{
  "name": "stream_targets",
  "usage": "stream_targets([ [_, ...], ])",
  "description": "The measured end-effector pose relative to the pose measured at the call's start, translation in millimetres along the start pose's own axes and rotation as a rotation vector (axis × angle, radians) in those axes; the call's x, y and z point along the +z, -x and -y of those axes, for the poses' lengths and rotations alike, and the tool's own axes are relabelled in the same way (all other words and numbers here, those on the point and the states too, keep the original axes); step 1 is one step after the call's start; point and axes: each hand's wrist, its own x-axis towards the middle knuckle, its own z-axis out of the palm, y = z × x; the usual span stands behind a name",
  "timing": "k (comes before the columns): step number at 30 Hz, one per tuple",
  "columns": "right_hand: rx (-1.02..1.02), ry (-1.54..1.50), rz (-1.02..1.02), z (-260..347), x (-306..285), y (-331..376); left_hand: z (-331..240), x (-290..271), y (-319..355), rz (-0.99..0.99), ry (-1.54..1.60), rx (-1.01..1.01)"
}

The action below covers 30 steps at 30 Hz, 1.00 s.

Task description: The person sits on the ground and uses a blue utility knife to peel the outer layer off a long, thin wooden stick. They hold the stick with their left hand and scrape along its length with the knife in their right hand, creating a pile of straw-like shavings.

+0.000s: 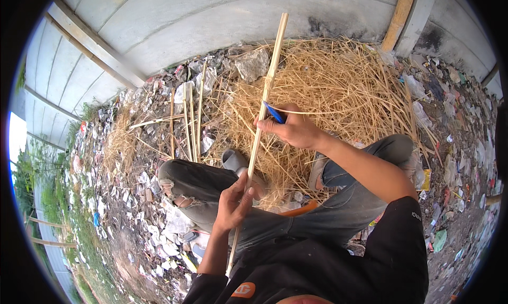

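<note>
A long pale bamboo strip (pixel 270 74) runs slantwise from near the wall at its far end down past my lap. My left hand (pixel 234 202) is closed round its lower part, above my left thigh. Farther up, my right hand (pixel 296 128) grips a slim blue knife-like tool (pixel 274 113) held against the strip, thumb pressed beside it. Its blade cannot be made out. A thin curved shaving (pixel 312 113) stretches rightward from the tool over my knuckles. Beneath the strip lies a big heap of straw-coloured shavings (pixel 338 82).
Several split bamboo pieces (pixel 199 113) stand and lie left of the shavings. Between my bent legs an orange object (pixel 300 209) partly shows. Scraps of litter (pixel 143 198) cover the ground. A grey panel wall (pixel 211 18) with a wooden post (pixel 399 18) rises behind.
</note>
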Motion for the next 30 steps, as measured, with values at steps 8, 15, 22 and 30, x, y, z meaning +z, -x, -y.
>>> stream_targets([
  [8, 0.014, 0.074, -0.044, 5, 7, 10, -7, 21, -28, -0.159, -0.073, 0.106],
  [15, 0.068, -0.437, -0.245, 0, -39, -12, 3, 15, -18, -0.068, -0.174, 0.075],
  [22, 0.149, -0.494, -0.451, -2, -61, -20, -10, 26, -9, -0.242, -0.529, 0.452],
  [30, 0.126, -0.762, -0.615, 8, -85, -25, 50, 76, 47, 0.223, 0.673, -0.069],
])
